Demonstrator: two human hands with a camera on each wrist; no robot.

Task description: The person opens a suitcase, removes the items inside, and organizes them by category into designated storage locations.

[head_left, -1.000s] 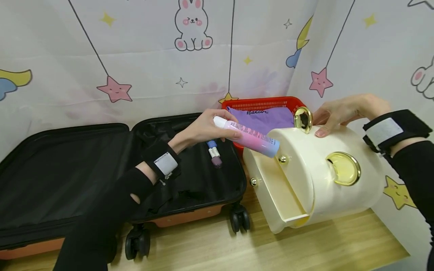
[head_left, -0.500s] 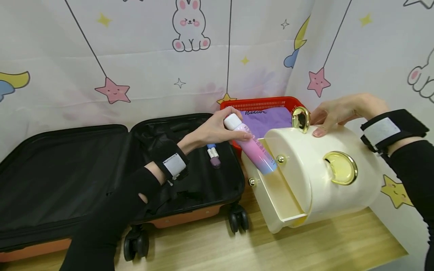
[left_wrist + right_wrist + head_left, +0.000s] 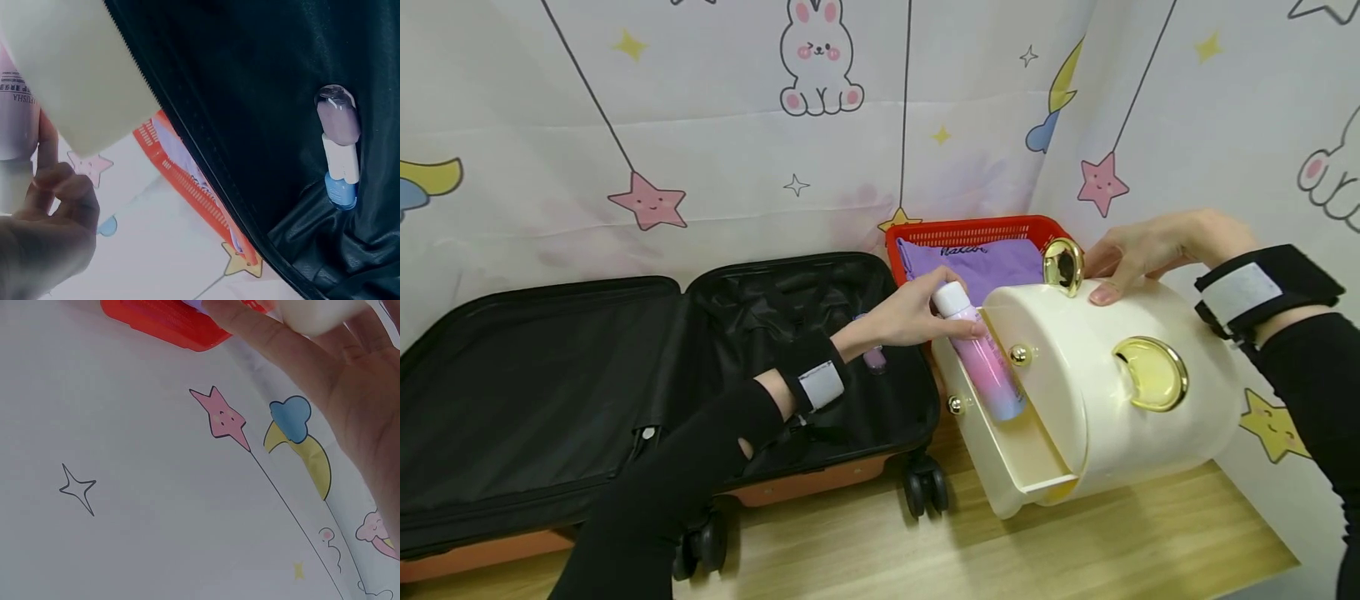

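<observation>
My left hand (image 3: 936,317) grips a pink-to-blue bottle (image 3: 988,371) just below its white cap (image 3: 951,298). The bottle's blue end lies inside the open drawer (image 3: 1026,450) of a cream storage box (image 3: 1120,433), which leans toward me. My right hand (image 3: 1138,250) rests on the top of that box beside a gold knob (image 3: 1063,265), fingers spread over the edge. In the left wrist view my fingers (image 3: 59,187) wrap the bottle (image 3: 15,122) next to the cream box (image 3: 75,75). In the right wrist view my palm (image 3: 369,394) lies against the box (image 3: 319,312).
An open suitcase (image 3: 550,383) with black lining lies at the left, small nail polish bottles (image 3: 337,144) in its right half. Behind the box stands a red basket (image 3: 970,229) holding purple cloth (image 3: 992,262). The wooden tabletop (image 3: 925,550) ends at a curtain wall behind and on the right.
My left hand has moved right and down, tipping the bottle from level above the box to cap-up with its blue end in the drawer. The right hand has stayed put.
</observation>
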